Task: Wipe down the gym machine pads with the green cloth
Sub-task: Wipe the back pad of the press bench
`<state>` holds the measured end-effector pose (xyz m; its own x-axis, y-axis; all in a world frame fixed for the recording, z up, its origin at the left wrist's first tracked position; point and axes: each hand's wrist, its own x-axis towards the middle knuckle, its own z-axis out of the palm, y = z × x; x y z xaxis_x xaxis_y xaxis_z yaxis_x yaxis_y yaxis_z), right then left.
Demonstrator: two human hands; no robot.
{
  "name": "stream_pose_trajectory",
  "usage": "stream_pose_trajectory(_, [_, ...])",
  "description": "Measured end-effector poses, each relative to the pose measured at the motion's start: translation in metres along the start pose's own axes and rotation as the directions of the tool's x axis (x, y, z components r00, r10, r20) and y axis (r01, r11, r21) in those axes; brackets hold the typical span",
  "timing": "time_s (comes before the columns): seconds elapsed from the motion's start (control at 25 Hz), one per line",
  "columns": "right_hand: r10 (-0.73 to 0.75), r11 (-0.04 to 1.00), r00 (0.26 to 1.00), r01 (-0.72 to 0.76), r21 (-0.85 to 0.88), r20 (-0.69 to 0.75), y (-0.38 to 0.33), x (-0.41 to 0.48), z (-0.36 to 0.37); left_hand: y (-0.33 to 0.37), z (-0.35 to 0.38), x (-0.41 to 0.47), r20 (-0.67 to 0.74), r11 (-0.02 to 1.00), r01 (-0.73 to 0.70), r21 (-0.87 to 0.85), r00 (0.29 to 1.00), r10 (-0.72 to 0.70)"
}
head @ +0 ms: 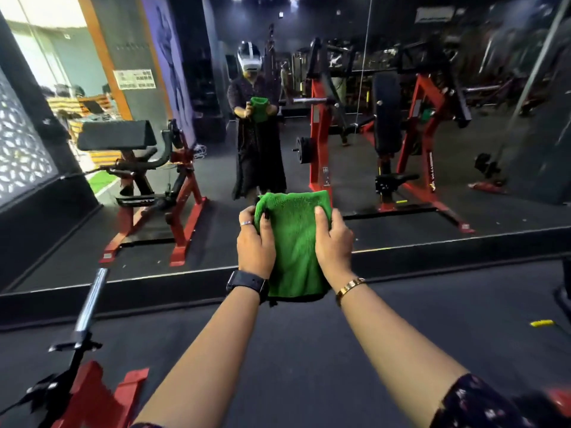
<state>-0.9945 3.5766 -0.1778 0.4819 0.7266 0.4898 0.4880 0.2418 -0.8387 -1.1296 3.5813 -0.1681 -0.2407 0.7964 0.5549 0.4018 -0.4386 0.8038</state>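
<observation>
Folded green microfibre cloth [293,242] is held in mid-air before the wall mirror [355,186], touching no pad; left hand [255,242] grips its left edge, fingers curled round it; right hand [333,242] clasps the right edge; black cushioned pad [116,135] shows only as a reflection; wiping not begun. Risks: cloth may unfold or slip if one hand lets go; protruding chrome bar [91,301], low left, could catch a leg on approach.

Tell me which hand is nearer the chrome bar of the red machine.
Left. The left hand holds the green cloth on the side toward the chrome bar; the right hand holds its far side.
</observation>
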Motion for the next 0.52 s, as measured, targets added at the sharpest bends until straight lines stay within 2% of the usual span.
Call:
stream_pose_trajectory(0.24, [0.039,0.997,0.986,-0.050,-0.063,-0.165,0.060,0.124,0.067,-0.060,0.110,0.123,0.141,0.993,-0.027,-0.111,0.989,0.043])
stream_pose_trajectory(0.52, [0.090,0.972,0.928,-0.161,-0.173,-0.361,0.109,0.256,0.098,-0.088,0.239,0.244,0.348,0.967,-0.068,-0.245,0.925,0.153])
